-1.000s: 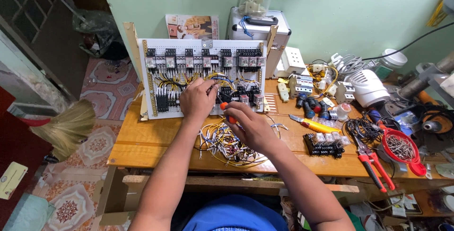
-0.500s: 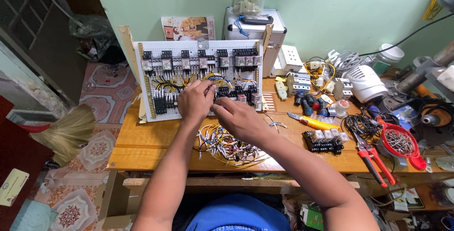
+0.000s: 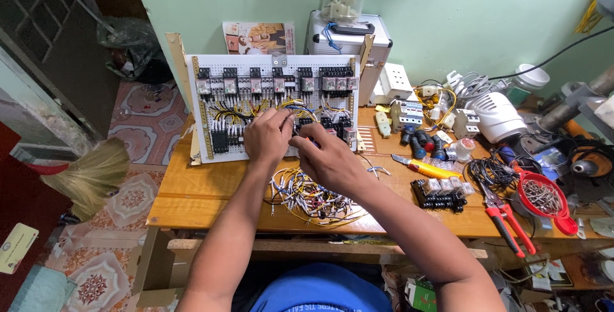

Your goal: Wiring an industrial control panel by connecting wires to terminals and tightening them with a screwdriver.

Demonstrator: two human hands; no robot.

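Both your hands have crept closer together over the last second, and your right hand (image 3: 329, 162) now sits at the lower middle of the white wiring board (image 3: 211, 110), which leans upright at 12 o'clock on the tabletop (image 3: 192, 190). From your right hand, your left hand (image 3: 268, 134) is at 10 o'clock, nearly touching it. Left fingers (image 3: 279, 115) curl against the board's wires; right fingers are bent inward, pinching something small and red, though I cannot tell what. The board is only propped, so hard pressure could tip it backward. A loose bundle of wires (image 3: 313, 197) lies at 6 o'clock under your right wrist; a sweep of your forearm could drag it off the edge. Red-handled pliers (image 3: 508, 222) at 4 o'clock overhang the rim and could fall. A slipped wire end may land in the wrong terminal.
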